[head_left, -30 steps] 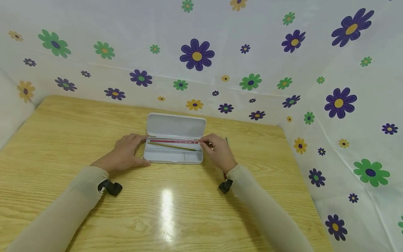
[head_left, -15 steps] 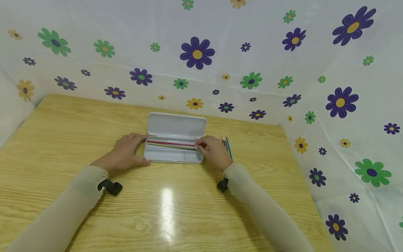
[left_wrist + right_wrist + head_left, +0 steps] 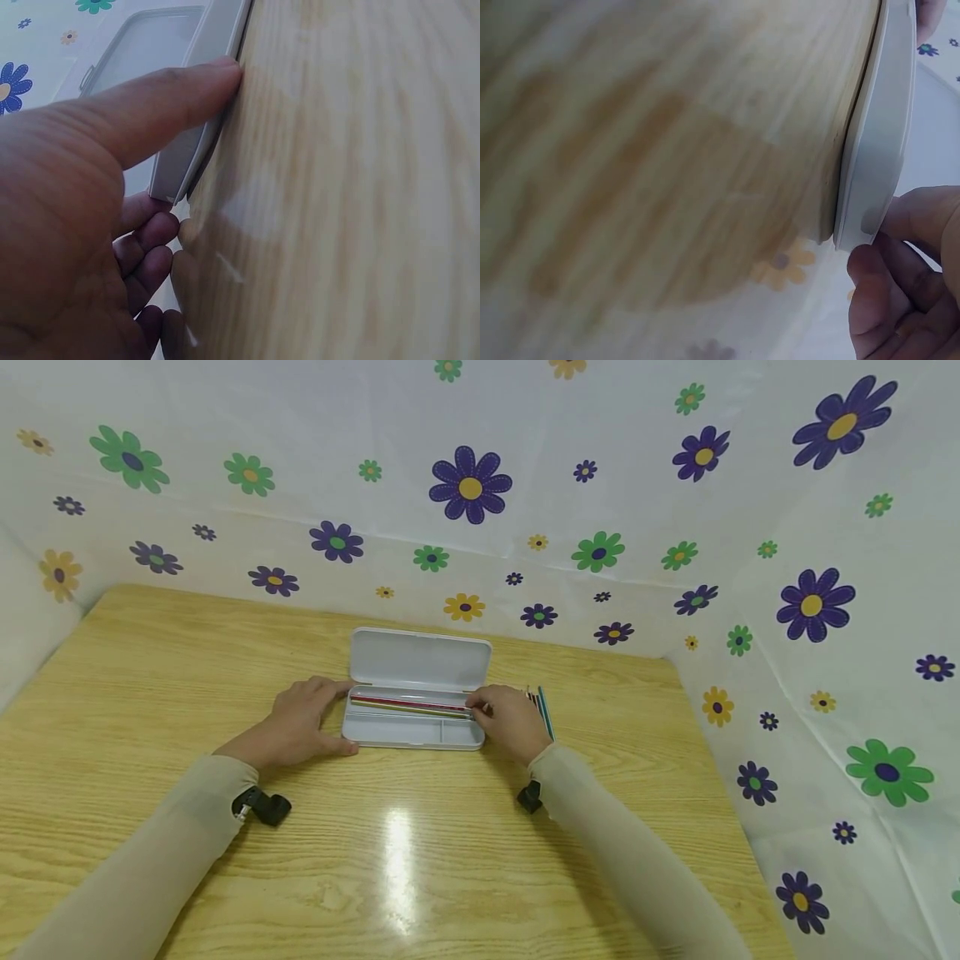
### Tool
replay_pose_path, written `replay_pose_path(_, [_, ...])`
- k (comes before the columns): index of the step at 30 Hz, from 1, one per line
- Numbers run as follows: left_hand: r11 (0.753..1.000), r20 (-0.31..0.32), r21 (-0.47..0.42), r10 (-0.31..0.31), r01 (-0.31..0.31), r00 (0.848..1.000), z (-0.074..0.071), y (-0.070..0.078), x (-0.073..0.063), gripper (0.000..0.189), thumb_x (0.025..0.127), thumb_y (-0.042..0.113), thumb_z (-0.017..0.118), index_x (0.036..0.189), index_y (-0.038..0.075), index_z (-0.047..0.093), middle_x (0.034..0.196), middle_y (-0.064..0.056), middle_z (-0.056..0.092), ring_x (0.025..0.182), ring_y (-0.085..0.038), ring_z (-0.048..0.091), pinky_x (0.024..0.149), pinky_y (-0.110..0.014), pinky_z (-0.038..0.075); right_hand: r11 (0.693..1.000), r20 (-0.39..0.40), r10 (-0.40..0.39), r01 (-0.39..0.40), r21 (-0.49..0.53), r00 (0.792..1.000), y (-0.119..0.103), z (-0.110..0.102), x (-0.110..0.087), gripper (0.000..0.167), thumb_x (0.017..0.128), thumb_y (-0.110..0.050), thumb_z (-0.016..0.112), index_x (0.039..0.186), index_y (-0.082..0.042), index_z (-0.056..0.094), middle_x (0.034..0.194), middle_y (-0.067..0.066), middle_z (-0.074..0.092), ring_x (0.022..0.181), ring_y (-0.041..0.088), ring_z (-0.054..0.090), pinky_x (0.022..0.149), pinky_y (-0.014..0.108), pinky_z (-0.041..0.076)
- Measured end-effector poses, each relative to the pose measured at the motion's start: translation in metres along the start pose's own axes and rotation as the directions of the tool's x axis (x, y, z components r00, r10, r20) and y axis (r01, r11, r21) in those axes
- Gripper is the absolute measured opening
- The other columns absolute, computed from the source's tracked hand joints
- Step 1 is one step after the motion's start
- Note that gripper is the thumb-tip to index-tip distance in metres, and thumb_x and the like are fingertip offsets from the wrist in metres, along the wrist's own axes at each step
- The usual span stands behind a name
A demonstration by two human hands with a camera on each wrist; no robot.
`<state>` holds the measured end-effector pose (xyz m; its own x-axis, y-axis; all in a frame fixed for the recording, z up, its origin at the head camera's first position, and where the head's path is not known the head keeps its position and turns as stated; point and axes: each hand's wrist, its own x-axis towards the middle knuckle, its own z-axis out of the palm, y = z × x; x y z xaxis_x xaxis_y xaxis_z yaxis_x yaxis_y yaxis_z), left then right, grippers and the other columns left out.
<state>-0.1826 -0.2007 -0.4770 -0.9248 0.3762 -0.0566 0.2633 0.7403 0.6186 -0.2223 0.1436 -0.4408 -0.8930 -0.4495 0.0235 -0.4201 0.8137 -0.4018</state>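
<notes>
A white pencil case (image 3: 390,729) lies on the table with its lid standing up behind it. Inside, a red pencil (image 3: 405,702) and a dull gold pencil (image 3: 405,709) lie side by side in the long rear compartment. My left hand (image 3: 296,722) holds the case's left end, thumb at the front corner and a finger at the back corner. In the left wrist view, the thumb (image 3: 180,94) presses on the front wall. My right hand (image 3: 510,718) is at the right end of the case, thumb and finger pinching the red pencil's end, which they hide.
Several more pencils, one of them teal (image 3: 546,714), lie on the table just right of my right hand. The wooden table (image 3: 315,877) runs back to a white cloth (image 3: 615,427) with printed flowers, which also stands along the right side.
My right hand has moved slightly left and lowered the red pencil's end toward the front, bringing it beside the gold pencil, which has straightened alongside. My left hand has stayed at the case.
</notes>
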Motion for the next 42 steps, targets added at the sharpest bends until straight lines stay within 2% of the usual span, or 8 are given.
replay_pose_path(8, [1.0, 0.007, 0.003, 0.0, 0.0, 1.0, 0.0, 0.001, 0.001, 0.105, 0.082, 0.052, 0.084, 0.159, 0.003, 0.033, 0.152, -0.029, 0.039, 0.14, -0.051, 0.031, 0.111, -0.072, 0.018, 0.999, 0.03, -0.023, 0.023, -0.028, 0.999, 0.0, 0.001, 0.001, 0.014, 0.1, -0.01, 0.068, 0.11, -0.008, 0.078, 0.114, 0.006, 0.076, 0.103, 0.019, 0.072, 0.088, 0.035, 0.058])
replay_pose_path(15, [1.0, 0.011, 0.004, -0.005, 0.005, 1.0, 0.0, 0.0, 0.001, 0.105, 0.082, 0.052, 0.084, 0.159, 0.003, 0.033, 0.152, -0.029, 0.038, 0.14, -0.052, 0.03, 0.111, -0.072, 0.018, 0.999, 0.048, -0.046, 0.047, -0.028, 0.998, 0.001, 0.0, 0.001, 0.016, 0.101, -0.01, 0.067, 0.113, -0.007, 0.077, 0.114, 0.007, 0.076, 0.102, 0.019, 0.071, 0.088, 0.034, 0.058])
replay_pose_path(19, [1.0, 0.009, 0.005, -0.002, 0.002, 1.0, 0.001, -0.003, 0.002, 0.105, 0.081, 0.053, 0.084, 0.159, 0.003, 0.034, 0.153, -0.029, 0.038, 0.14, -0.052, 0.031, 0.11, -0.072, 0.019, 0.999, 0.056, -0.043, 0.044, -0.011, 0.997, 0.002, -0.008, -0.003, 0.02, 0.103, -0.015, 0.065, 0.119, -0.009, 0.074, 0.117, 0.005, 0.072, 0.1, 0.017, 0.068, 0.087, 0.033, 0.058])
replay_pose_path(22, [1.0, 0.008, 0.007, 0.0, 0.0, 1.0, 0.002, -0.005, 0.002, 0.106, 0.081, 0.054, 0.084, 0.159, 0.003, 0.034, 0.152, -0.029, 0.039, 0.14, -0.052, 0.031, 0.11, -0.072, 0.019, 0.999, 0.045, -0.04, 0.04, 0.004, 0.998, 0.003, -0.02, -0.012, 0.02, 0.103, -0.018, 0.063, 0.118, -0.009, 0.074, 0.117, 0.003, 0.07, 0.098, 0.017, 0.067, 0.087, 0.035, 0.057])
replay_pose_path(28, [1.0, 0.008, -0.002, 0.006, -0.006, 1.0, 0.0, -0.004, 0.003, 0.105, 0.081, 0.053, 0.084, 0.159, 0.003, 0.034, 0.151, -0.028, 0.04, 0.139, -0.052, 0.031, 0.11, -0.072, 0.019, 0.998, -0.043, -0.061, 0.061, 0.007, 0.997, 0.016, -0.052, -0.044, 0.021, 0.103, -0.018, 0.065, 0.118, -0.007, 0.074, 0.11, 0.002, 0.07, 0.091, 0.016, 0.065, 0.076, 0.035, 0.056])
replay_pose_path(34, [1.0, 0.006, 0.005, 0.003, -0.003, 1.0, -0.003, -0.002, 0.003, 0.104, 0.081, 0.053, 0.084, 0.159, 0.004, 0.034, 0.151, -0.028, 0.04, 0.14, -0.052, 0.031, 0.11, -0.072, 0.019, 1.0, -0.123, -0.02, 0.019, -0.006, 0.992, 0.046, -0.072, -0.092, 0.022, 0.102, -0.017, 0.067, 0.119, -0.005, 0.073, 0.11, 0.006, 0.071, 0.091, 0.019, 0.066, 0.073, 0.035, 0.057])
replay_pose_path(37, [1.0, 0.004, 0.004, 0.007, -0.007, 1.0, -0.003, -0.002, 0.003, 0.104, 0.082, 0.052, 0.084, 0.159, 0.004, 0.034, 0.151, -0.028, 0.04, 0.139, -0.052, 0.031, 0.11, -0.072, 0.019, 0.999, -0.119, 0.039, -0.041, -0.018, 0.992, 0.059, -0.073, -0.115, 0.021, 0.101, -0.018, 0.069, 0.117, -0.005, 0.073, 0.107, 0.005, 0.072, 0.088, 0.018, 0.065, 0.072, 0.036, 0.057])
replay_pose_path(42, [1.0, 0.007, 0.001, 0.008, -0.008, 1.0, -0.004, -0.002, 0.003, 0.105, 0.082, 0.051, 0.085, 0.159, 0.003, 0.033, 0.151, -0.028, 0.04, 0.139, -0.052, 0.031, 0.11, -0.072, 0.019, 0.992, -0.065, 0.123, -0.123, -0.004, 0.99, 0.075, -0.062, -0.146, 0.015, 0.099, -0.021, 0.071, 0.111, -0.011, 0.076, 0.099, -0.003, 0.071, 0.083, 0.01, 0.063, 0.07, 0.032, 0.055])
